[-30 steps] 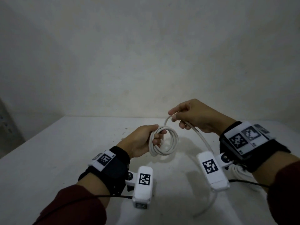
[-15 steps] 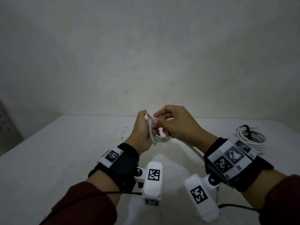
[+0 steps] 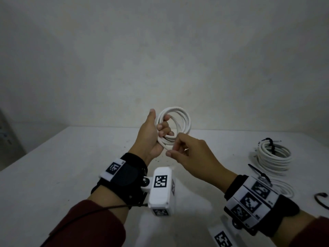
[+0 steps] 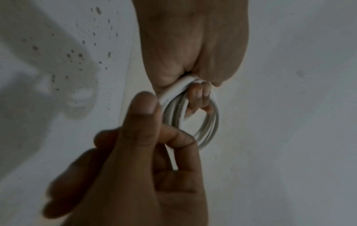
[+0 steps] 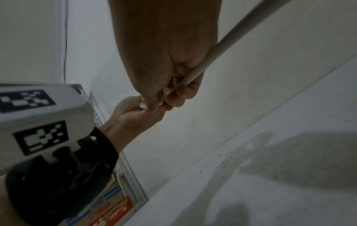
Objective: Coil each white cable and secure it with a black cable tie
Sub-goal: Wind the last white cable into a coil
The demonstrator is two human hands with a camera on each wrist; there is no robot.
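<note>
My left hand (image 3: 156, 134) holds a coil of white cable (image 3: 179, 122) upright above the table, fingers curled through its loops. In the left wrist view the coil (image 4: 208, 126) hangs below the left fingertips (image 4: 199, 97). My right hand (image 3: 179, 148) pinches the loose cable strand at the coil's lower edge. The right wrist view shows that strand (image 5: 218, 47) running straight through the right hand's grip (image 5: 170, 94). A black cable tie (image 3: 256, 172) lies on the table at the right.
A finished white coil (image 3: 274, 157) bound with a black tie sits on the white table (image 3: 62, 175) at the right, with another white cable (image 3: 283, 188) and a curled black tie (image 3: 320, 200) nearer the edge. A plain wall stands behind.
The coil has been raised and turned to face me with more loops on it. My right hand has dropped from above the coil to its lower edge.
</note>
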